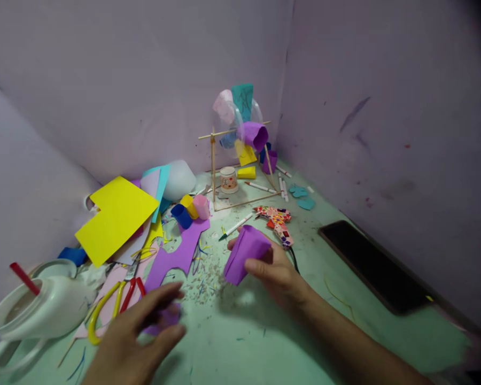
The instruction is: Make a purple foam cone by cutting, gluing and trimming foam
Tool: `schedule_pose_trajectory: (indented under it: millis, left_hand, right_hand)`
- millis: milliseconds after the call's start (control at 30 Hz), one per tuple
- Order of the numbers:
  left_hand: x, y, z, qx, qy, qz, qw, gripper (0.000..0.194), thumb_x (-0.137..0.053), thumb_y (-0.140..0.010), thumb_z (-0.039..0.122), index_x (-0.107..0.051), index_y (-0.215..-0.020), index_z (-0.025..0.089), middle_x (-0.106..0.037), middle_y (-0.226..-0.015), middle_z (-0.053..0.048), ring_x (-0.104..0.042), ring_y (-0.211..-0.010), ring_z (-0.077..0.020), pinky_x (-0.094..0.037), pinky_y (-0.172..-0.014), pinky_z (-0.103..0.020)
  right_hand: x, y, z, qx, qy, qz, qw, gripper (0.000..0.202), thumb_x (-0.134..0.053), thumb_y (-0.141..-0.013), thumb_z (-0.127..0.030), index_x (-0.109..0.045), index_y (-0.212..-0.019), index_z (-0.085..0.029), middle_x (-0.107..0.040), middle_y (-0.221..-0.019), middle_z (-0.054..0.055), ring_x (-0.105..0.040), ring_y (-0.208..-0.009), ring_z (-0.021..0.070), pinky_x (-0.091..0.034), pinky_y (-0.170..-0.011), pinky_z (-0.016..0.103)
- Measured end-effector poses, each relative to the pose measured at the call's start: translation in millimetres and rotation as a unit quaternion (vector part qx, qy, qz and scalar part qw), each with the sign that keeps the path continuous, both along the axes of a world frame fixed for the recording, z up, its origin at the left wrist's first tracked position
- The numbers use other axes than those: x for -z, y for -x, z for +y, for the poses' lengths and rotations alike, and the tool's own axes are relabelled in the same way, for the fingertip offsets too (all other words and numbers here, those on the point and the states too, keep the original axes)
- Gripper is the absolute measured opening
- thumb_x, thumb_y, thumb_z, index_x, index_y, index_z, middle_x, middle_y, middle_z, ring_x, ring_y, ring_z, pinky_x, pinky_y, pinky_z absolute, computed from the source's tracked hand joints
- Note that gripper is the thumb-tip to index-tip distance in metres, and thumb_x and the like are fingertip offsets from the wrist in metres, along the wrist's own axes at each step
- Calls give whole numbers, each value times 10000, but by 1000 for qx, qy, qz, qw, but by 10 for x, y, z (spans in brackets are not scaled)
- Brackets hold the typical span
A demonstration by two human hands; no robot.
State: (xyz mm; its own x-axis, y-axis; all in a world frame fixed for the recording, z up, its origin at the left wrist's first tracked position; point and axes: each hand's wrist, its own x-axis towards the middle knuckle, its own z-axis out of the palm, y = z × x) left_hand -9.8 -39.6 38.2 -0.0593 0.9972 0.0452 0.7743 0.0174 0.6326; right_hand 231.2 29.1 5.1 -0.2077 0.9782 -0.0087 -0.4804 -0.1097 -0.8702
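A rolled purple foam cup (pixel 245 255) is held in my right hand (pixel 282 272), with the thumb on its near side and the fingers behind. To the left, my left hand (pixel 140 331) is open, its thumb and fingers apart. A small purple foam piece (pixel 164 319) shows beyond its fingers; whether the hand touches it I cannot tell. Scissors with yellow and red handles (pixel 122 299) lie by that hand. At the back stands a stick frame (pixel 214 171) carrying a wheel of coloured foam cups, one of them purple (pixel 253 135).
Yellow foam sheet (pixel 118 219) tops a pile at left, near a white teapot-like vessel (pixel 52 305). Small blue (pixel 181 216), yellow and pink cups stand mid-table. A patterned glue gun (pixel 276 218), markers (pixel 236 225) and a dark phone-like slab (pixel 374 267) lie right of centre.
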Motion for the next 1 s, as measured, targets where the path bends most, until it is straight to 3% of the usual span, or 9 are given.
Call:
schedule_pose_trajectory:
  millis: [100, 167, 267, 400, 500, 700, 900, 1000]
  left_hand:
    - [-17, -495, 285, 87, 31, -108, 990, 608, -708, -630, 342, -572, -1212, 230, -668, -1144, -82, -644, -972, -256, -549, -810, -368]
    - [35, -717, 369, 143, 27, -154, 977, 491, -653, -678, 268, -594, -1161, 203, -667, -1141, -83, -625, -1019, -253, -516, -873, -371]
    - [205, -787, 366, 159, -19, -170, 972, 312, -573, -762, 244, -621, -1068, 203, -709, -969, -54, -663, -878, -230, -548, -760, -339]
    - [450, -676, 295, 150, -73, -150, 975, 197, -592, -759, 250, -642, -943, 198, -702, -825, -41, -661, -739, -221, -551, -640, -326]
    - [559, -648, 282, 156, -96, -139, 973, 265, -583, -746, 176, -622, -1005, 212, -695, -955, -52, -654, -857, -224, -541, -737, -350]
    - [627, -651, 314, 184, -130, -112, 968, 373, -557, -721, 110, -599, -1067, 242, -694, -987, -44, -643, -911, -217, -519, -781, -370]
    - [642, -654, 326, 198, -138, -92, 966, 310, -586, -683, 173, -611, -990, 213, -683, -938, -66, -637, -866, -238, -523, -736, -390]
    - [675, -650, 320, 210, -130, -85, 965, 348, -621, -633, 191, -602, -980, 207, -665, -940, -71, -625, -870, -251, -520, -749, -413]
  right_hand:
    - [22, 27, -46, -18, -111, -144, 983, 614, -818, -519, -205, -580, -1084, -200, -667, -1010, 69, -638, -908, 248, -502, -802, 381]
    - [47, 52, -82, -20, -216, -212, 953, 615, -789, -534, -143, -589, -1111, -218, -663, -1039, 64, -630, -941, 249, -489, -841, 389]
    - [90, 86, -113, -26, -334, -246, 910, 624, -734, -608, -148, -556, -1197, -254, -653, -1079, 68, -619, -977, 250, -484, -864, 404]
    - [99, 100, -109, -38, -392, -275, 877, 706, -681, -616, -130, -481, -1281, -253, -638, -1140, 98, -593, -1021, 265, -470, -882, 442]
    - [79, 92, -86, -63, -408, -293, 862, 644, -629, -631, -106, -511, -1245, -260, -686, -1041, 68, -628, -902, 230, -485, -828, 408]
    - [57, 77, -64, -94, -361, -314, 873, 455, -596, -656, -64, -613, -1065, -264, -699, -894, 7, -639, -771, 170, -498, -714, 287]
    - [-2, 29, -77, -134, -338, -323, 874, 589, -637, -633, -88, -550, -1191, -254, -679, -1060, 43, -636, -928, 209, -496, -820, 335]
    - [-25, 13, -79, -143, -327, -331, 873, 547, -696, -646, -141, -573, -1167, -253, -680, -1000, 47, -631, -896, 213, -502, -792, 337]
